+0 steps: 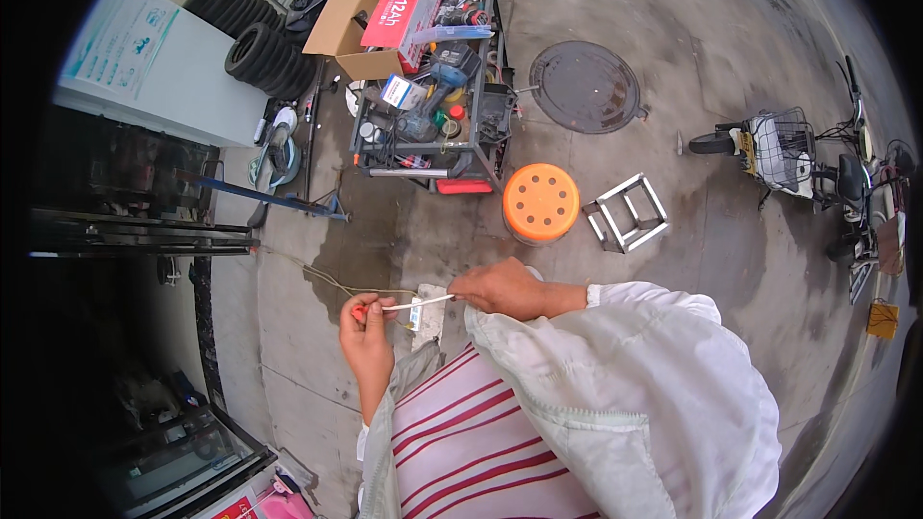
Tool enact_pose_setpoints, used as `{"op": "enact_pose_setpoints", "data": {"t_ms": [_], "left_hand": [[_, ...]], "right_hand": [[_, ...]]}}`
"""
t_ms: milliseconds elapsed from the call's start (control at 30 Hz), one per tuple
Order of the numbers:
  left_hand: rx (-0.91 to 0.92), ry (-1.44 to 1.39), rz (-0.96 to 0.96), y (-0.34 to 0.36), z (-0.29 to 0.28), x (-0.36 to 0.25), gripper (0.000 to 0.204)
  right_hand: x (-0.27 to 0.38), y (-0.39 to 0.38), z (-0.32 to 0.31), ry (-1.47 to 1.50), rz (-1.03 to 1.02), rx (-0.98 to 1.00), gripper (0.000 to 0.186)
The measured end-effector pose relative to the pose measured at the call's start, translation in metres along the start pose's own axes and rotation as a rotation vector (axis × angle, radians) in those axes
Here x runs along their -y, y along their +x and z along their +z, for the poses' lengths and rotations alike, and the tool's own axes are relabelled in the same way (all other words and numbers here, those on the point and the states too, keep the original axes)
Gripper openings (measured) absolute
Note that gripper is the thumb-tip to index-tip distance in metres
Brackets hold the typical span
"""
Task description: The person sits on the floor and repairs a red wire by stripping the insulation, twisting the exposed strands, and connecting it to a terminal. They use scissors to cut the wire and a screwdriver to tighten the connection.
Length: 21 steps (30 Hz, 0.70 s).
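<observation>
A thin white cord (418, 304) is stretched between my two hands, in front of my body. My left hand (369, 344) is closed in a pinch on a small red piece (359, 312) at the cord's left end; its exact kind is too small to tell. My right hand (500, 290) is closed around the cord's other end, and its fingers hide that end. Below the cord, a pale block (429, 327) lies on the ground with a small white and blue item (415, 313) beside it. Thin yellowish wires (336, 281) run there from the left.
Ahead stands a black tool cart (471, 156) with a cordless impact wrench (437, 91) and an open cardboard box (346, 24). Nearby are an orange stool (541, 202), a metal frame stool (630, 213) and a manhole cover (586, 86). Tires (264, 62) stand left, a bicycle with basket (784, 149) right.
</observation>
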<state>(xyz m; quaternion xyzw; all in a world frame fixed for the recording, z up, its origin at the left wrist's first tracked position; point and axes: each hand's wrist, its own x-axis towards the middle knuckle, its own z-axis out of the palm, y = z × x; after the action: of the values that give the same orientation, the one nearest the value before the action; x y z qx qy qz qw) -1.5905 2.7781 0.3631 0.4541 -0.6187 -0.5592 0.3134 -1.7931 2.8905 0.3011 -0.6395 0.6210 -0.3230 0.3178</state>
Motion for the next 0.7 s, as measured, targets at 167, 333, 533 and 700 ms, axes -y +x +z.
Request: {"op": "enact_pose_setpoints", "data": {"t_ms": [167, 333, 533, 700], "left_hand": [[-0.008, -0.456, -0.276, 0.004, -0.007, 0.038, 0.014], [-0.065, -0.46, -0.333, 0.004, -0.01, 0.045, 0.013], [-0.07, -0.397, -0.265, 0.009, -0.02, 0.038, 0.011], [-0.149, -0.562, -0.32, -0.001, -0.043, 0.05, 0.008]], "right_hand": [[-0.002, -0.006, 0.002, 0.123, -0.184, -0.093, 0.013], [-0.003, -0.003, -0.001, -0.009, -0.046, 0.081, 0.016], [-0.015, 0.005, -0.003, 0.043, -0.108, 0.027, 0.019], [0.002, 0.029, 0.007, 0.085, -0.166, 0.091, 0.02]]}}
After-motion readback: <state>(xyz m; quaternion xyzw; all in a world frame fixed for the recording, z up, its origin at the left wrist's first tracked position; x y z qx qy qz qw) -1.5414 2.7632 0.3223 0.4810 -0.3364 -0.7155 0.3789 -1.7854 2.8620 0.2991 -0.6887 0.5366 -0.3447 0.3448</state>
